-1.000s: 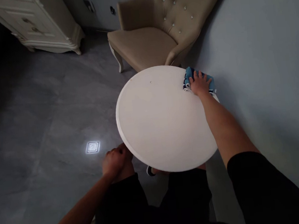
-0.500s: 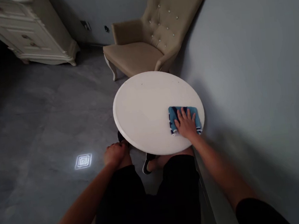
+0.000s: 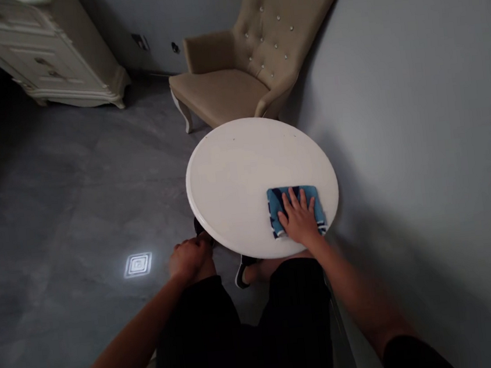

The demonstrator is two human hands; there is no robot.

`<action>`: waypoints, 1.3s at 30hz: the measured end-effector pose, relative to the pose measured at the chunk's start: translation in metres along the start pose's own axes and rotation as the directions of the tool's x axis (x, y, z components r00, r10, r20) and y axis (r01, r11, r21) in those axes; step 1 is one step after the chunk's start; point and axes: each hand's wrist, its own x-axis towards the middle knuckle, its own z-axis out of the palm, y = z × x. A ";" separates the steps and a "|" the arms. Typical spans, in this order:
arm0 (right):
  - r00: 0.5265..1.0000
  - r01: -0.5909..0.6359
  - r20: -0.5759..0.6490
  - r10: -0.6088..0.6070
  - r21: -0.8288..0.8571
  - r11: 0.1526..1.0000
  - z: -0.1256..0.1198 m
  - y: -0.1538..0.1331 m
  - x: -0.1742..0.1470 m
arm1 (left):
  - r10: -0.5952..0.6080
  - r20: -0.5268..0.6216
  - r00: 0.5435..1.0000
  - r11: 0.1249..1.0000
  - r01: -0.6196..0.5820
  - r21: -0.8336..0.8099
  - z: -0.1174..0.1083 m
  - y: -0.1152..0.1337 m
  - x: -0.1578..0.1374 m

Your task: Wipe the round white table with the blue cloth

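A folded blue towel with dark patches and a white-trimmed edge lies on the round white tabletop, toward its near right side. Flat on top of it rests my right hand, fingers spread, pressing from above without gripping. My left hand is on my left knee, beside the table's near left edge. Its fingers curl downward and close together; the fingertips are mostly hidden, and I see nothing held.
A tan tufted armchair stands just beyond the table. A grey wall runs close along the right. Farther off at the left is a cream cabinet with drawers. A bright square light patch shows on the grey floor.
My right hand and the towel have slid a short way left and toward me across the tabletop. My left hand stays on the knee.
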 end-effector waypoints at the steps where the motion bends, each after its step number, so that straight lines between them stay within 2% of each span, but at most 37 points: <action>1: 1.000 -0.009 0.001 0.009 -0.004 1.000 -0.003 0.003 0.024 | -0.006 -0.001 1.000 1.000 0.006 -0.010 0.001 -0.002 0.002; 7: 0.995 -0.102 -0.018 0.102 0.006 0.995 -0.012 0.025 0.178 | -0.019 0.014 1.000 0.998 0.020 -0.066 0.001 -0.011 0.010; 13: 0.986 -0.162 -0.041 0.162 0.014 0.987 -0.005 0.059 0.315 | -0.031 0.026 0.999 0.998 0.033 -0.048 -0.001 -0.019 0.019; 16: 0.983 -0.174 -0.050 0.175 0.029 0.984 -0.001 0.071 0.357 | -0.035 0.018 0.999 0.999 0.036 -0.039 -0.004 -0.018 0.021; 19: 0.982 -0.185 -0.037 0.185 0.016 0.983 -0.004 0.073 0.371 | -0.041 0.006 0.999 0.998 0.041 -0.049 -0.009 -0.015 0.020; 23: 0.982 -0.186 -0.006 0.186 0.018 0.982 -0.013 0.060 0.343 | -0.030 0.012 0.999 0.997 0.031 -0.074 -0.012 -0.010 0.019; 27: 0.988 -0.157 -0.002 0.157 0.012 0.988 -0.017 0.039 0.272 | -0.037 0.013 0.999 0.996 0.038 -0.078 -0.013 -0.003 0.017; 30: 0.992 -0.122 -0.015 0.122 -0.013 0.992 -0.014 0.021 0.193 | -0.027 0.007 1.000 0.997 0.027 -0.070 -0.016 0.000 0.011; 36: 0.999 -0.026 -0.033 0.026 -0.010 1.000 0.002 -0.025 0.004 | 0.022 -0.003 1.000 0.999 -0.023 -0.044 -0.021 0.003 -0.008; 39: 0.998 -0.001 -0.055 0.001 -0.016 1.000 0.014 -0.046 -0.067 | 0.033 -0.026 0.999 0.999 -0.034 -0.028 -0.019 0.002 -0.013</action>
